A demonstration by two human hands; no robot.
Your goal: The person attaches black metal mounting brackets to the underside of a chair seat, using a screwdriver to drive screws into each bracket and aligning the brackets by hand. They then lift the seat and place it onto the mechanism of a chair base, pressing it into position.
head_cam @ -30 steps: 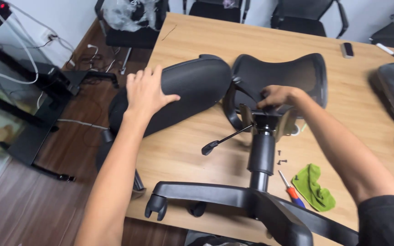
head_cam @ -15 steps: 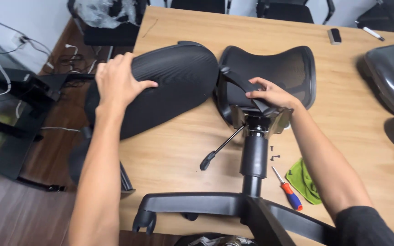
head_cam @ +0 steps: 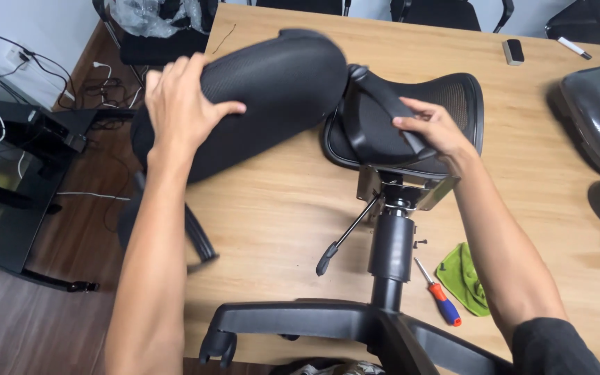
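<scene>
So the biggest thing here is the wooden table (head_cam: pixel 522 160), filling most of the frame from the top centre down to the lower right. No boxes or bins anywhere on it that I can see, so nothing is sitting inside anything; it's all loose on the tabletop.

Next down in size, the black mesh backrest (head_cam: pixel 272 83) lies across the upper left of the frame, hanging past the table's left edge. Just to its right, in the upper centre, the black mesh seat (head_cam: pixel 453 104) sits upside down with the metal plate, gas cylinder (head_cam: pixel 392 250) and star base (head_cam: pixel 328 323) sticking up toward you at the bottom centre. A lever juts out lower left of the plate.

Your left hand (head_cam: pixel 178 104) is spread flat over the backrest's left end, thumb hooked around toward the centre, holding it in a wide grasp. Forearm runs straight up from the bottom left.

Your right hand (head_cam: pixel 432 128) comes in from the lower right, fingers closed on the curved black connector arm (head_cam: pixel 376 104) that crosses the seat.

Small stuff, lower right of centre: a green cloth (head_cam: pixel 463 278), a screwdriver (head_cam: pixel 439 295) with a red and blue handle just left of it, and a few dark screws by the cylinder.
</scene>
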